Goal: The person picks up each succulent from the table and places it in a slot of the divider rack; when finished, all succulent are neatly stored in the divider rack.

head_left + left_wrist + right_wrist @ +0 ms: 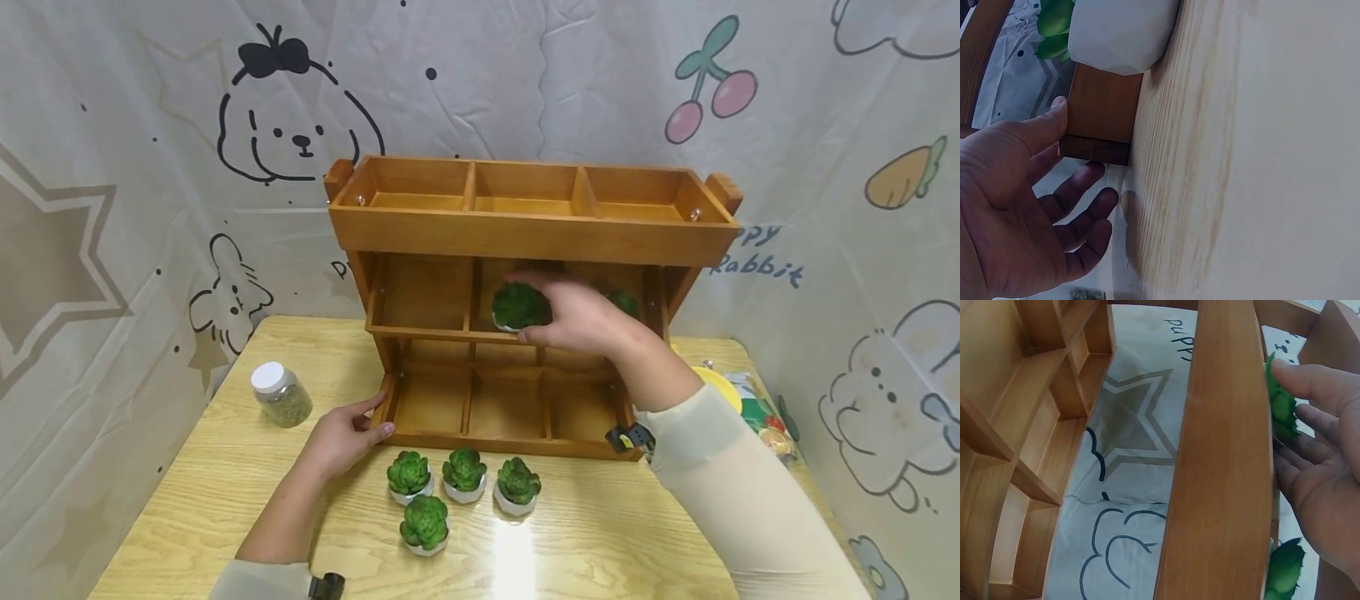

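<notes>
A three-tier wooden shelf (pixel 536 236) with divided compartments stands on the table. My right hand (pixel 577 315) holds a potted succulent (pixel 519 306) at the middle compartment of the middle tier; in the right wrist view its green leaves (pixel 1282 403) lie between thumb and fingers. Another succulent (pixel 622 302) sits in that tier's right compartment, partly hidden behind the hand. My left hand (pixel 341 437) grips the lower left front corner of the shelf, thumb on the front and fingers along the side. Several succulents in white pots (pixel 465 475) stand before the shelf.
A clear jar (pixel 285 400) with a white lid stands on the table left of the shelf. Right of it, partly behind my arm, are a yellow round object (pixel 722 387) and a colourful package (pixel 772 429). A printed cloth (pixel 465 75) hangs behind.
</notes>
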The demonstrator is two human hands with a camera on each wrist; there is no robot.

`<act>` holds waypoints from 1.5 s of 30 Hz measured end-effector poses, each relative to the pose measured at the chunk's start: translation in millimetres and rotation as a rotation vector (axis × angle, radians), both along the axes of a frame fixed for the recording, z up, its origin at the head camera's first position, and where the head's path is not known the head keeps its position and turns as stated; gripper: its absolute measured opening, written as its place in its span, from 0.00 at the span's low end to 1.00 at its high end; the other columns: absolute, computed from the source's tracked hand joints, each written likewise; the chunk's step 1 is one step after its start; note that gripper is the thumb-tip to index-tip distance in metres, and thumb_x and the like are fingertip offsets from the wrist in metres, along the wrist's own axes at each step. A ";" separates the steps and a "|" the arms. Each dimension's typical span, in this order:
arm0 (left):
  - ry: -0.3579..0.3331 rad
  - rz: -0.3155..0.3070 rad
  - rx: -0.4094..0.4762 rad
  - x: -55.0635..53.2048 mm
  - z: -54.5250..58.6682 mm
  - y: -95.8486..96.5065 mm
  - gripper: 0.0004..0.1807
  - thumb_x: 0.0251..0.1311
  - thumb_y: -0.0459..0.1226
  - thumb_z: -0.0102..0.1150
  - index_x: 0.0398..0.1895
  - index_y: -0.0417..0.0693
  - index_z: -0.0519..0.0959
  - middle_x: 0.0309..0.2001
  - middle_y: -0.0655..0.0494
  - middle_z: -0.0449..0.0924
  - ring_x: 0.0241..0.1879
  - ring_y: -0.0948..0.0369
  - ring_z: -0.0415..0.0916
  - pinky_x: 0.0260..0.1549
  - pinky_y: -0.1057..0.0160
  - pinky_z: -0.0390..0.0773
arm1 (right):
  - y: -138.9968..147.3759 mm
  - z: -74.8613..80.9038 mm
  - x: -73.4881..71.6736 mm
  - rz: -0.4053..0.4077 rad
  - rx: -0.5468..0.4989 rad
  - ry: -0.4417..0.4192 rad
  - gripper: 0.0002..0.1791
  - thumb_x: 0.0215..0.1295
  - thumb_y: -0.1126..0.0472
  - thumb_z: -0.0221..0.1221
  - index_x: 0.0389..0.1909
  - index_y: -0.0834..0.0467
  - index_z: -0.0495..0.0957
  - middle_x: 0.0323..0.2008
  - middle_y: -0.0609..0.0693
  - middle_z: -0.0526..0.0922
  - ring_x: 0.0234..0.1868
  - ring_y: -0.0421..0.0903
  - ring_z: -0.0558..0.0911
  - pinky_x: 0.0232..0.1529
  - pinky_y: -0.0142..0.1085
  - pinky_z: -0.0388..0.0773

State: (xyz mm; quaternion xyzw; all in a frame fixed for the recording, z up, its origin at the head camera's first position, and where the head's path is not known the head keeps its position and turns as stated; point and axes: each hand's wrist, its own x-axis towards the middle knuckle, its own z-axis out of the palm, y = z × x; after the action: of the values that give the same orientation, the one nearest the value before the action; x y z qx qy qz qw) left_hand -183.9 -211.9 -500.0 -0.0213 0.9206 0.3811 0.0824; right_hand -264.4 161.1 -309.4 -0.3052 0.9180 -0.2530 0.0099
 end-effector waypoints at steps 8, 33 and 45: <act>0.002 -0.002 -0.002 -1.0 0.0 -1.1 0.35 0.66 0.51 0.69 0.75 0.59 0.72 0.44 0.49 0.82 0.44 0.54 0.75 0.39 0.55 0.75 | 5.1 3.8 10.9 0.008 -0.095 -0.005 0.43 0.60 0.56 0.74 0.76 0.50 0.68 0.70 0.53 0.74 0.68 0.54 0.76 0.65 0.51 0.73; 0.006 -0.002 0.007 -0.4 0.2 -0.5 0.35 0.66 0.51 0.69 0.75 0.57 0.72 0.47 0.47 0.83 0.47 0.52 0.78 0.44 0.50 0.78 | 30.4 -8.2 46.6 0.060 -0.269 -0.039 0.42 0.62 0.59 0.75 0.76 0.56 0.67 0.74 0.48 0.68 0.71 0.51 0.73 0.67 0.44 0.72; -0.002 -0.001 0.014 -0.9 -2.6 -1.2 0.35 0.67 0.52 0.69 0.76 0.59 0.72 0.47 0.48 0.83 0.47 0.53 0.77 0.44 0.51 0.78 | 36.7 -22.2 62.9 0.058 -0.257 -0.032 0.42 0.62 0.57 0.75 0.76 0.52 0.68 0.71 0.47 0.72 0.67 0.50 0.77 0.64 0.49 0.75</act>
State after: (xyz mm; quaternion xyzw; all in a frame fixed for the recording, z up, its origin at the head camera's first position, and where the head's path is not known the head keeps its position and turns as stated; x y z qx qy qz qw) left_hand -184.7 -213.0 -502.6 -0.0204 0.9179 0.3874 0.0836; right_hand -201.5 197.8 -331.6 -0.3266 0.8685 -0.3729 -0.0075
